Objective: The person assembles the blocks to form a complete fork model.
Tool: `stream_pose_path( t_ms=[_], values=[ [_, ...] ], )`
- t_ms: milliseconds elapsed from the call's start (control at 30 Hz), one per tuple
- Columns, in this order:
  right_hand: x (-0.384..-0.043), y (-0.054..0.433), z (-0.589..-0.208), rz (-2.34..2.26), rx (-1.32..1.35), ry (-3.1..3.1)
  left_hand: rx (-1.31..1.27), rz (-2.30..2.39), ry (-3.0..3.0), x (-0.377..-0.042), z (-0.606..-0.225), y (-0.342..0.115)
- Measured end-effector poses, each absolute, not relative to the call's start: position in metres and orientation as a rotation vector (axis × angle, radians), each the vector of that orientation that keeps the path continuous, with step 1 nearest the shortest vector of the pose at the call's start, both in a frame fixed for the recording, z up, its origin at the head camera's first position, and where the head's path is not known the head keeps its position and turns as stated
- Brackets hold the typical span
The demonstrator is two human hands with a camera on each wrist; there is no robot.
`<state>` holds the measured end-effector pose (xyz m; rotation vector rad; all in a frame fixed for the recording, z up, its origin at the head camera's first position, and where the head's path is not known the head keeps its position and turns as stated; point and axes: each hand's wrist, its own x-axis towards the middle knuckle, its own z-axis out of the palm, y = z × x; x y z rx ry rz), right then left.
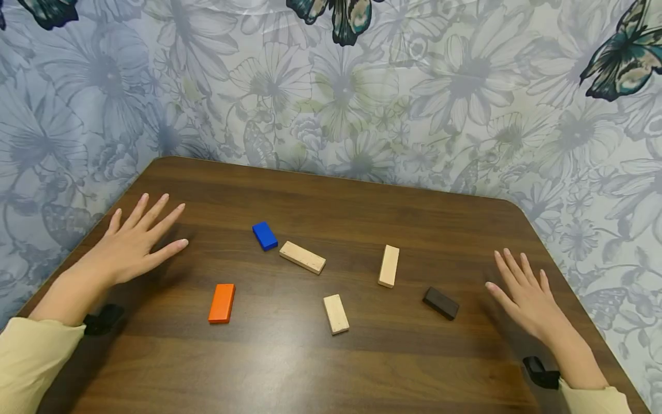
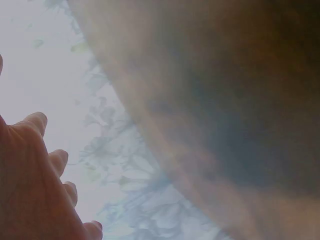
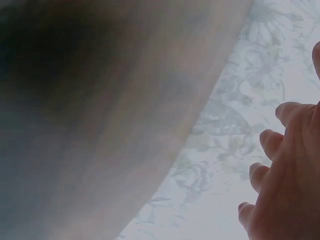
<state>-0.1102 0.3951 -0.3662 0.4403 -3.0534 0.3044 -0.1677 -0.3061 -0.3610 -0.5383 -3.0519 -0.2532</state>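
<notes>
My left hand [image 1: 129,247] is spread with straight fingers over the left side of the table, holding nothing. The orange block [image 1: 222,303] is the nearest thing to it, with a blue block [image 1: 265,236] farther off. On the right side my right hand [image 1: 530,299] also has its fingers extended and grips nothing. A dark brown block [image 1: 441,303] lies to its left. Three pale wooden blocks lie around the middle: one slanted [image 1: 302,257], one near the front [image 1: 336,314] and one farther right [image 1: 389,266]. Both wrist views show only fingers, table and wallpaper.
The brown wooden table [image 1: 279,368] has rounded far corners and its back edge meets a wall with floral wallpaper [image 1: 362,115]. Black straps or mounts [image 1: 540,372] sit at both wrists. All blocks lie flat and apart from one another.
</notes>
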Motion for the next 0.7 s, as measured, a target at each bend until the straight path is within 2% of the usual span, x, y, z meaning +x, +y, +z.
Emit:
stream_pose_path(
  t_ms=[700],
  values=[
    [-0.136, 0.329, -0.292, 0.141, 0.593, -3.01, -0.76, -0.163, -3.001, -0.192, -0.296, -0.254]
  ],
)
